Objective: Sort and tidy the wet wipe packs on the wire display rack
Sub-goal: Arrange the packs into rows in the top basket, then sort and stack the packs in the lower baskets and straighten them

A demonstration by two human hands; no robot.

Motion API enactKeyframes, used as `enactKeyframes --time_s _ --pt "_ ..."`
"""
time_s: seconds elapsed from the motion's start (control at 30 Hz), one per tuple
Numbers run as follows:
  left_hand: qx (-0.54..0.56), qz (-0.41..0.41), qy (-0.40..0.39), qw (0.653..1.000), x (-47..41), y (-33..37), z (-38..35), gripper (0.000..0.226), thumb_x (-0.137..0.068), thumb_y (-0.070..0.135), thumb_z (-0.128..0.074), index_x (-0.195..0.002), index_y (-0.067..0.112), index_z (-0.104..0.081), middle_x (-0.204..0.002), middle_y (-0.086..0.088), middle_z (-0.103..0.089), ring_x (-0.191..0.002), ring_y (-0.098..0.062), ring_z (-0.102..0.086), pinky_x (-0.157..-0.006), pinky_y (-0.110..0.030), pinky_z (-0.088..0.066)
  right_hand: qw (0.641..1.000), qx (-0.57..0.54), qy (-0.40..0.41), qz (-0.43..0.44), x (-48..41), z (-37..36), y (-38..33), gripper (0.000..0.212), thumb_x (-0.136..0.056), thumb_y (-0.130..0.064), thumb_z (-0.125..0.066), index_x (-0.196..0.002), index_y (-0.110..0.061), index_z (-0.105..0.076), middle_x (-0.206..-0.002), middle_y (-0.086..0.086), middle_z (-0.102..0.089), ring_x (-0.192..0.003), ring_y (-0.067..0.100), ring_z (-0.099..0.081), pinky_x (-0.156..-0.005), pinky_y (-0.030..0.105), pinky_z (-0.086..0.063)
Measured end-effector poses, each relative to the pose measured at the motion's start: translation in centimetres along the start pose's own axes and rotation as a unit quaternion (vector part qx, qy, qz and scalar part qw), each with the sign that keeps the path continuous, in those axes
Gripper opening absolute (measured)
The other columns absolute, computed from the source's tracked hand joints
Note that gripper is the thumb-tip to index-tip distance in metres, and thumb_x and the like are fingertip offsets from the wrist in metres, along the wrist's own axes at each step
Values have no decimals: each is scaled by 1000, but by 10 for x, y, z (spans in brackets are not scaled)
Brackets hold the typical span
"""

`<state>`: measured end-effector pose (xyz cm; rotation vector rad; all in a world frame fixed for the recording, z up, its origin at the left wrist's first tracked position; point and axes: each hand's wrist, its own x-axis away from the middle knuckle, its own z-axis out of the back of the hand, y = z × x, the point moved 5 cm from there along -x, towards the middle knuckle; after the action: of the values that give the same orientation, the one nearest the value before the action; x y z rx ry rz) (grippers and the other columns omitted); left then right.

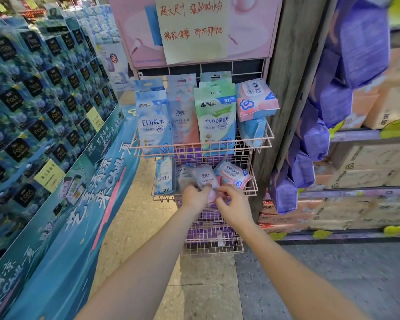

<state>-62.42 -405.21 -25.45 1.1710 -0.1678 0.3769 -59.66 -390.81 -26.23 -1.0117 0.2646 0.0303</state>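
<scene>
Head view: pink wire display rack [267,137] with three basket tiers, lowest tier partly hidden behind the forearms. Left hand [195,197] and right hand [233,202] are close together at the middle basket [252,192], both with fingers curled, pinching the lower pink end of a small pink-and-white wet wipe pack [204,177] that leans up out of that basket; fingertips are blurred and the pack's bottom edge is covered by the hands. Beside it in the same basket are a blue EDI pack lying on its side [164,179] and a bulky pink 999 pack [231,174], tilted, touching the held pack. The top basket holds an upright blue EDI pack [153,125], a pale pink 99.9% pack [184,121], a green-and-white pack [217,121], and a bulky pink-and-blue 999 pack [254,100] resting on a blue pack [252,130]. Further packs behind these are mostly hidden. Purple packs [208,234] show through the bottom wire, with unreadable labels. A handwritten paper sign [192,28] is cut off at the top. Blurred purple hanging bags [356,65] are on the right.
</scene>
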Motion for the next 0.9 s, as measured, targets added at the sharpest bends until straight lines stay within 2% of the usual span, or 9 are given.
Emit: enactKeyframes --time_s 0.1,0.17,0.23,0.33,0.43,0.57,0.67,0.77,0.9 --pt "19 -6 -8 1000 2 -1 12 26 -98 38 -65 -112 19 -55 -108 -6 -66 -96 -25 -65 -94 -46 -55 999 -20 -15 -42 -7 4 4 28 -89 -19 -58 -115 -20 -69 -101 -8 -71 -91 10 -67 -79 29 -55" --pt "17 -21 -24 999 2 4 29 24 -99 34 -65 -113 21 -51 -105 -3 -64 -87 -18 -62 -86 -39 -56 999 -10 -8 -50 -19 7 3 31 -91 -12 -55 -119 -19 -67 -102 -3 -72 -87 14 -68 -77 36 -58" --pt "18 -43 -26 999 -1 8 50 27 -99 32 -66 -116 18 -51 -109 -3 -64 -90 -16 -61 -80 -34 -51 998 21 -13 -54 -32 10 2 37 -90 -7 -51 -122 -18 -67 -110 1 -72 -83 19 -69 -73 40 -59" --pt "26 -56 -4 998 -1 8 76 29 -98 28 -68 -118 14 -52 -107 -2 -63 -88 -9 -60 -70 -25 -44 996 60 -45 -50 -50 4 7 46 -86 -2 -51 -127 -14 -66 -124 5 -69 -106 24 -66 -94 36 -54" --pt "51 -42 13 998 -1 0 94 33 -99 21 -67 -126 11 -51 -109 -1 -63 -85 -4 -60 -63 -20 -43 985 148 -89 -25 -64 -12 5 54 -85 -7 -56 -137 -19 -61 -141 3 -60 -134 27 -47 -114 37 -37" --pt "70 -31 51 996 -2 -6 119 31 -98 22 -67 -124 14 -52 -114 -5 -66 -91 -14 -64 -69 -28 -48 957 237 -165 -25 -78 -33 -8 65 -89 -22 -60 -150 -36 -43 -154 -6 -45 -139 28 -30 -115 41 -27" --pt "91 -23 62 994 1 -10 128 31 -98 17 -66 -126 16 -54 -114 -5 -68 -93 -18 -67 -73 -32 -53 921 315 -222 -58 -89 -48 -7 72 -86 -39 -62 -150 -49 -30 -149 0 -46 -138 33 -32 -112 58 -29" --pt "99 -14 52 994 6 -17 134 35 -97 14 -66 -127 25 -52 -124 -5 -69 -106 -24 -69 -92 -45 -58 897 367 -244 -48 -93 -58 -20 57 -92 -34 -63 -146 -38 -44 -139 2 -51 -134 29 -40 -112 51 -30" --pt "106 -15 55 993 7 -20 137 37 -99 14 -65 -126 32 -47 -125 -2 -67 -111 -24 -68 -94 -46 -58 919 319 -227 -36 -95 -55 -27 31 -97 -28 -60 -127 -33 -61 -130 5 -53 -121 30 -53 -103 47 -47"
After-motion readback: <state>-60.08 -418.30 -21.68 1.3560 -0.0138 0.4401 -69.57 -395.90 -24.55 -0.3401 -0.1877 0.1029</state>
